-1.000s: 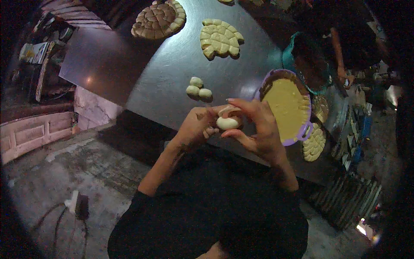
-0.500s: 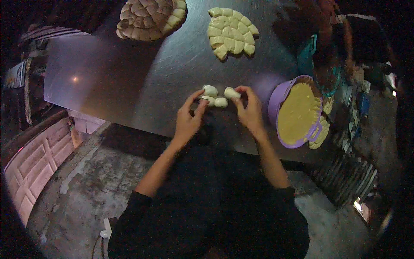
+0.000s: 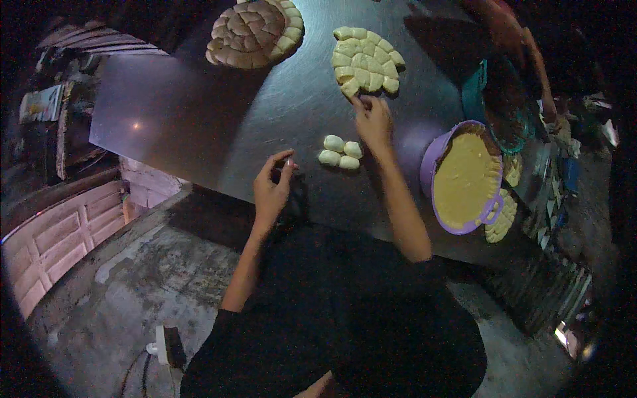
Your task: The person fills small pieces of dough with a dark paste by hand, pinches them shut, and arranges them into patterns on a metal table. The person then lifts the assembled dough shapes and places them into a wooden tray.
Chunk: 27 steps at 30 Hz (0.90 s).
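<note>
Several small, smooth white dough balls (image 3: 332, 144) sit pressed together in a block on the metal table (image 3: 265, 132) in front of me. To their left my left hand (image 3: 271, 192) hovers near the table's edge, fingers loosely curled, with nothing visible between them. My right hand (image 3: 375, 126) reaches past the balls to a flat slab of pale dough (image 3: 367, 61) scored into pieces. Its thumb and fingers pinch the slab's near left corner piece. How far that piece is parted from the slab cannot be seen.
Brown-and-pale scored dough (image 3: 249, 33) lies at the far left. A purple basin (image 3: 430, 156) of yellow dough stands at right, with more scored dough (image 3: 502, 217) beside it. Behind it are a teal container (image 3: 473, 93) and another person's arm (image 3: 536, 63).
Both hands have let go of the dough balls, which now sit together in a block. My right hand has moved away to the scored slab; my left has drawn back to the left.
</note>
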{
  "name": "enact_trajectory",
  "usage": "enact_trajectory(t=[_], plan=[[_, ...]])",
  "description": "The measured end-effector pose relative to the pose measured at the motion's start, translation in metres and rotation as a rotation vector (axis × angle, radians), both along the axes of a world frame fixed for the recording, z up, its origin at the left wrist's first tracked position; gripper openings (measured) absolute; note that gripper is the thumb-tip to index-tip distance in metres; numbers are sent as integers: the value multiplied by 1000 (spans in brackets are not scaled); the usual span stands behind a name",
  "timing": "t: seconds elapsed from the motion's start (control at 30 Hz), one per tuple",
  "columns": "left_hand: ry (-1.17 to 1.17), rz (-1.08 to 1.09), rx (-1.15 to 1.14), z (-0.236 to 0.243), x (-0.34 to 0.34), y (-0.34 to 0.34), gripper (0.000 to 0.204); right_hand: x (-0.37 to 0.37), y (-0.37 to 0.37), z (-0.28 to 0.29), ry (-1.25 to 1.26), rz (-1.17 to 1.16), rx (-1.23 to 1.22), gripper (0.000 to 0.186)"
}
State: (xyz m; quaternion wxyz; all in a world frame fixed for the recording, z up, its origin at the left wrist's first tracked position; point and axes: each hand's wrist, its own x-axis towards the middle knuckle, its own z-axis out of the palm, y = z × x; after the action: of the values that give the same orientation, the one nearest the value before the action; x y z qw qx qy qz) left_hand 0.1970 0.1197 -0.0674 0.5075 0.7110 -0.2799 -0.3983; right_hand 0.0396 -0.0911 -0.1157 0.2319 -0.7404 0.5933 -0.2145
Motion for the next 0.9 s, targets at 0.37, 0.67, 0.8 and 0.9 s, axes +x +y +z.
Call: enact_trajectory(t=[0.37, 0.67, 0.8, 0.9], plan=[[221, 123, -132, 58, -92, 49, 28, -34, 99, 94, -1010, 408, 714, 44], [259, -3, -476, 123, -224, 39, 27, -212, 194, 195, -716, 425, 46, 54], [156, -302, -571, 143, -261, 32, 37, -273, 194, 218, -677, 475, 77, 47], [110, -435, -630, 153, -280, 21, 42, -296, 192, 228, -510, 477, 47, 43]])
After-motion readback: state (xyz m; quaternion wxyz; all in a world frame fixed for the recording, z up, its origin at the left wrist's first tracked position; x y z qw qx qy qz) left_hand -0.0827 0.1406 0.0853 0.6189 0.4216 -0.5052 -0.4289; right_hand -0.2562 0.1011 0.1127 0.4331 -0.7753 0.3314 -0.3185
